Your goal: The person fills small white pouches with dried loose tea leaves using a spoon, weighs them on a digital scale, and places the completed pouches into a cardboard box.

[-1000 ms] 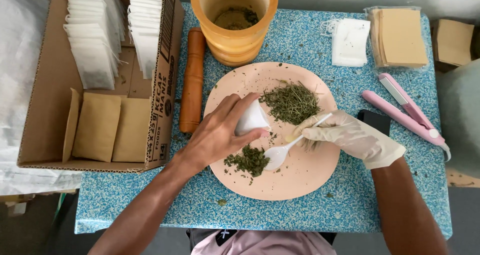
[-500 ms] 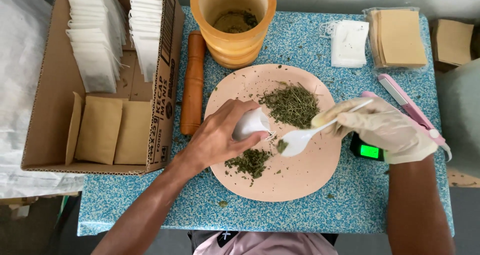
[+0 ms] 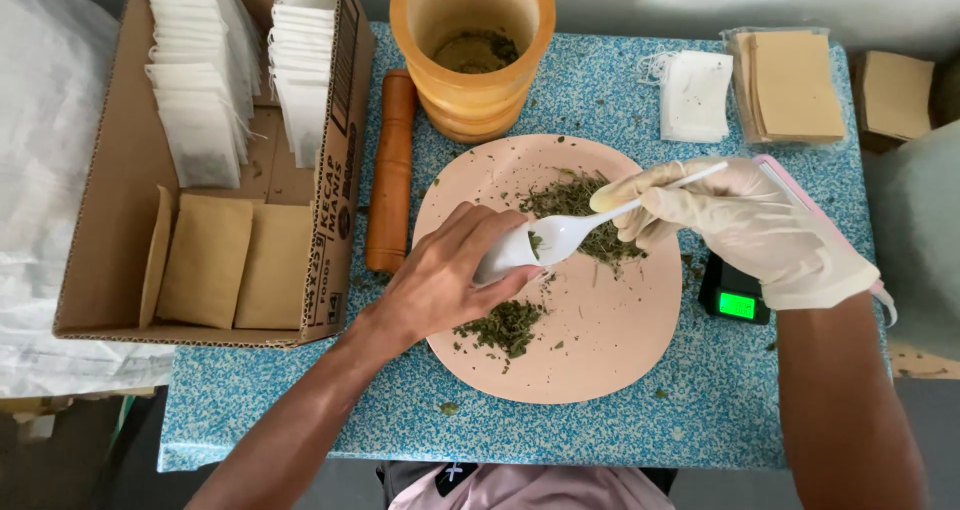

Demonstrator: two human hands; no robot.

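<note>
Our gloved right hand (image 3: 750,225) pinches a stiff white plastic spoon (image 3: 565,235) by its handle, dipping dried herb into the small, limp white sachet (image 3: 505,260) clamped in our bare left hand (image 3: 445,280), over the round pink plate (image 3: 600,360).

A small home packing station for herbal tea: a blue speckled worktop (image 3: 300,410) with a cardboard box (image 3: 100,270) of filter bags (image 3: 200,110), paper envelopes (image 3: 795,85), dried herbs (image 3: 575,200), and a pocket scale (image 3: 735,295).
</note>
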